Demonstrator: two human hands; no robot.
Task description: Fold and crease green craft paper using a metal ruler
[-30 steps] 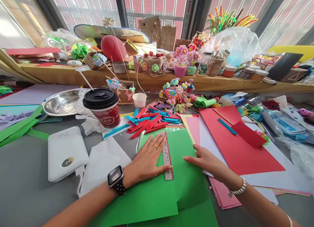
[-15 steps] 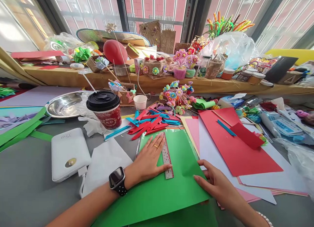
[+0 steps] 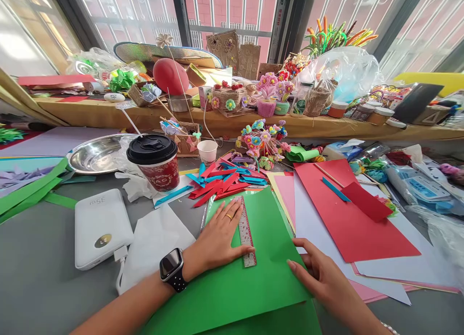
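Note:
A green paper sheet [image 3: 268, 238] lies on the grey table in front of me, over another green sheet. My left hand [image 3: 217, 236] rests flat on it, fingers spread, thumb pressing a small patterned ruler [image 3: 246, 231] that lies lengthwise on the sheet. A smartwatch [image 3: 172, 269] is on that wrist. My right hand [image 3: 319, 272] sits at the green sheet's right edge, fingers curled around it with the thumb on top.
A white power bank [image 3: 101, 226] with cable lies at left, beside white paper. A red cup with black lid [image 3: 155, 161], a steel bowl [image 3: 96, 153], cut red and blue strips [image 3: 221, 178] and red, white and pink sheets [image 3: 348, 219] surround the work. A cluttered wooden shelf [image 3: 235, 122] runs behind.
My right hand has slid down the green sheet's right edge toward me and taken hold of it. The left hand and ruler stay in place.

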